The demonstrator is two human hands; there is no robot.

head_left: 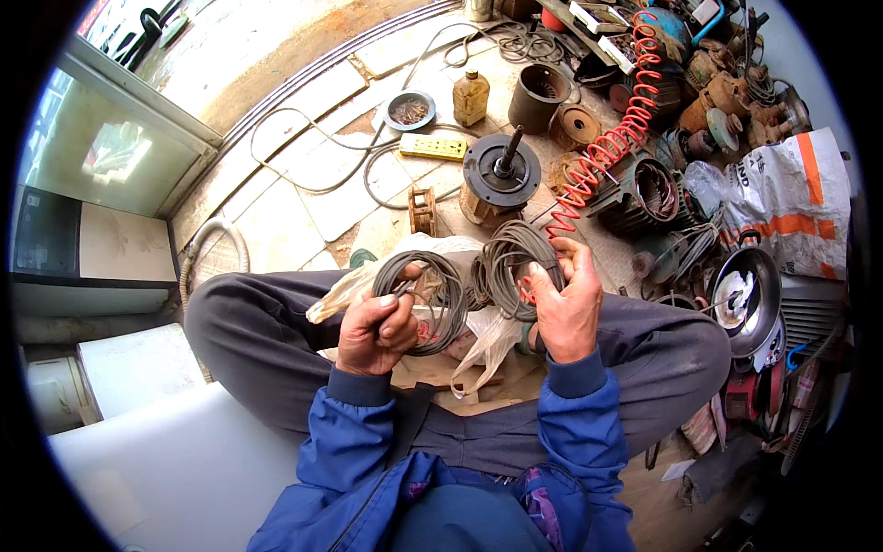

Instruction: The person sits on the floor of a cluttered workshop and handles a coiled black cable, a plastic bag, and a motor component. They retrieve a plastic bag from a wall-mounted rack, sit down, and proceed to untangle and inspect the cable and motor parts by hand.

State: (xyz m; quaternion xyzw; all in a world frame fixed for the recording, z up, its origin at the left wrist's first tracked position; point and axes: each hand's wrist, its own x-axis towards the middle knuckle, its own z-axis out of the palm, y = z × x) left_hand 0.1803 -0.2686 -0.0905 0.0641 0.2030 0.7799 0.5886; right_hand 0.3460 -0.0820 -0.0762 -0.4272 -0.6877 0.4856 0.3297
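My left hand is closed around one side of a coil of thin grey cable. In my right hand is a thicker bundle of grey cable coils, gripped at its right side between thumb and fingers. Both coils are held up over my lap, close beside each other. Under and between them lies a crumpled, pale plastic bag, partly hidden by the coils and my hands. Beyond the coils an electric motor stands upright on the tiles, shaft up.
A red spiral air hose hangs down at the right. A yellow power strip, a bowl of small parts, a bottle and a metal cylinder stand ahead. Motor parts and a black pan crowd the right; a glass door is left.
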